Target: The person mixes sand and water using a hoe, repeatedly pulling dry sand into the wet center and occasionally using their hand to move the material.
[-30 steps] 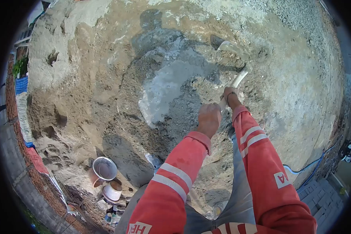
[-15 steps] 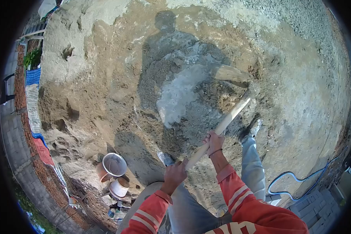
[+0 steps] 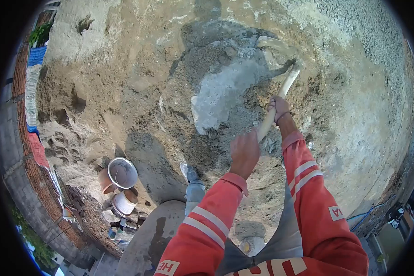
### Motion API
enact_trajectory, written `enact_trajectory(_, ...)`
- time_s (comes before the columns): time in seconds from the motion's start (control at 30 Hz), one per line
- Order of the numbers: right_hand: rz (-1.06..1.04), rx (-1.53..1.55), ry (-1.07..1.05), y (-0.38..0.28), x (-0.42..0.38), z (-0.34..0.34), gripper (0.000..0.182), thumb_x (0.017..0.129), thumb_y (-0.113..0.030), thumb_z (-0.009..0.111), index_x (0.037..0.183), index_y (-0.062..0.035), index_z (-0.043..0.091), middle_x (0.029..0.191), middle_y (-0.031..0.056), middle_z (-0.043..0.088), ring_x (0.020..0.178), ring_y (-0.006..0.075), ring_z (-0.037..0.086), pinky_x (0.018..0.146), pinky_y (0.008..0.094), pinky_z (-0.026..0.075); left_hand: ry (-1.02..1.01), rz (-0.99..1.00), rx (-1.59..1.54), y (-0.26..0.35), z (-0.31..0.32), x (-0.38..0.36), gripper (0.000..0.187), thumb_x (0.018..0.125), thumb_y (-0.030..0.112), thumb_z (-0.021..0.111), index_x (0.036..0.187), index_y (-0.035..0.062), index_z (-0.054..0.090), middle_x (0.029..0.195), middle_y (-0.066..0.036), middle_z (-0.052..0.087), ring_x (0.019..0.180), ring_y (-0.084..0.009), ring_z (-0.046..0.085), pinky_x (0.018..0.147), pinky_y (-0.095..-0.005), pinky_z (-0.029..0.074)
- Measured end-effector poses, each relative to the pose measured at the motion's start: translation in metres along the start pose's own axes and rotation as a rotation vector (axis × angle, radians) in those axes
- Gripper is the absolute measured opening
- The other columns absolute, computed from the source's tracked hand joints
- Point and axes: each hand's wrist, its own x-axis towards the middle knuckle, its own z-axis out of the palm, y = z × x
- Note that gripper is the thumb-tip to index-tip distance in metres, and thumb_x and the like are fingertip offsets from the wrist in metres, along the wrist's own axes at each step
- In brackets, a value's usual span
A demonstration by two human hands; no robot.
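Note:
Both of my hands are wrapped around the pale wooden handle of a hoe (image 3: 289, 83). My left hand (image 3: 245, 151) grips near the handle's end, closest to my body. Further up the shaft, my right hand (image 3: 279, 108) is closed on it. The hoe's dusty head lies at the far right side of a grey mound, and I cannot make out its edge clearly. Wet grey mortar (image 3: 223, 94) fills the middle of the mound, with darker crumbly mix (image 3: 195, 64) around it.
My boot (image 3: 188, 171) stands on the near side of the mound. Two buckets (image 3: 123, 173) (image 3: 124, 203) sit at the lower left beside rubble. Gravel (image 3: 363, 32) spreads at the upper right. A low brick wall (image 3: 46, 184) runs along the left, and a blue hose (image 3: 368, 214) lies at right.
Both hands and the hoe have moved forward, away from my body, with my arms stretched further out. The hoe head now lies further up the view. Both hands keep their grip.

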Motion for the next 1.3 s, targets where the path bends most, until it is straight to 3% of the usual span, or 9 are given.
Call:
enact_trajectory(0.13,-0.142,-0.185,0.135,0.053,-0.085,0.009,0.013,0.085,-0.003,0.054,0.09,-0.0083,0.043,0.062,0.0012,0.046,0.045,0.0097,0.043,0.039,0.0259,0.04,-0.109,-0.03,0.007,-0.047,0.003,-0.074,0.042,0.074,0.011,0.063,0.115,0.0126,0.055,0.083,-0.013,0.066,0.074,-0.0337,0.065,0.063,-0.0446,0.052)
enact_trajectory(0.3,-0.226,-0.166,0.004,0.039,-0.14,0.043,0.015,0.086,-0.003,0.055,0.093,-0.0085,0.043,0.065,0.0026,0.047,0.048,0.0103,0.045,0.042,0.0269,0.044,-0.133,-0.097,-0.116,-0.046,-0.01,-0.096,0.056,0.071,0.013,0.066,0.124,0.0144,0.049,0.097,-0.012,0.065,0.08,-0.0323,0.065,0.069,-0.0468,0.05)
enact_trajectory(0.4,-0.43,-0.063,-0.233,-0.004,-0.109,0.091,0.016,0.087,-0.003,0.056,0.096,-0.0072,0.043,0.069,0.0042,0.049,0.052,0.0114,0.048,0.044,0.0273,0.046,0.001,-0.017,-0.089,-0.04,-0.032,-0.019,0.057,0.071,0.012,0.067,0.125,0.0129,0.049,0.1,-0.011,0.065,0.08,-0.0328,0.065,0.072,-0.046,0.049)
enact_trajectory(0.53,-0.456,-0.331,-0.102,-0.045,-0.02,0.135,0.011,0.089,-0.007,0.052,0.097,-0.0027,0.045,0.066,0.0053,0.049,0.049,0.0147,0.049,0.042,0.0287,0.045,0.349,0.136,-0.127,-0.013,-0.039,0.103,0.043,0.075,0.007,0.06,0.118,0.0057,0.054,0.087,-0.02,0.065,0.082,-0.0373,0.063,0.072,-0.047,0.047)
enact_trajectory(0.63,-0.375,-0.391,-0.099,-0.055,0.075,0.127,0.012,0.089,-0.01,0.052,0.095,-0.0027,0.045,0.061,0.0043,0.046,0.046,0.0155,0.046,0.04,0.0304,0.043,0.236,0.115,-0.135,-0.001,-0.033,0.16,0.028,0.078,0.008,0.058,0.106,0.0026,0.06,0.086,-0.02,0.065,0.083,-0.0376,0.063,0.074,-0.0451,0.048)
enact_trajectory(0.7,-0.201,-0.733,-0.057,-0.036,0.111,0.108,0.014,0.089,-0.014,0.051,0.092,-0.0024,0.044,0.059,0.0061,0.047,0.046,0.0185,0.049,0.041,0.0327,0.045,0.168,0.103,-0.151,-0.005,-0.023,0.162,0.021,0.081,0.009,0.056,0.099,0.0008,0.061,0.085,-0.02,0.065,0.084,-0.0372,0.063,0.075,-0.0436,0.049)
enact_trajectory(0.83,-0.13,-0.695,0.079,0.042,0.073,0.087,0.018,0.089,-0.017,0.051,0.088,-0.0009,0.043,0.058,0.0079,0.049,0.045,0.0221,0.051,0.042,0.0361,0.047,0.172,-0.021,-0.085,-0.056,0.009,0.104,0.017,0.082,0.01,0.053,0.093,0.0026,0.062,0.084,-0.019,0.065,0.082,-0.037,0.063,0.073,-0.0453,0.048)
enact_trajectory(1.17,0.055,0.017,0.011,0.177,-0.135,0.06,0.01,0.084,-0.007,0.054,0.077,-0.0049,0.047,0.06,0.003,0.047,0.043,0.0134,0.044,0.039,0.0301,0.041,0.01,-0.058,0.12,-0.129,-0.01,-0.099,0.043,0.077,0.013,0.058,0.12,0.0117,0.055,0.09,-0.012,0.065,0.068,-0.0316,0.065,0.061,-0.044,0.051)
enact_trajectory(1.3,0.083,-0.103,0.079,0.179,-0.18,0.049,0.014,0.087,-0.006,0.053,0.094,-0.0125,0.043,0.062,0.0008,0.045,0.046,0.0115,0.044,0.04,0.0281,0.04,-0.014,-0.07,0.094,-0.129,0.009,-0.143,0.05,0.072,0.015,0.064,0.121,0.0106,0.054,0.091,-0.012,0.065,0.069,-0.032,0.065,0.061,-0.0446,0.051)
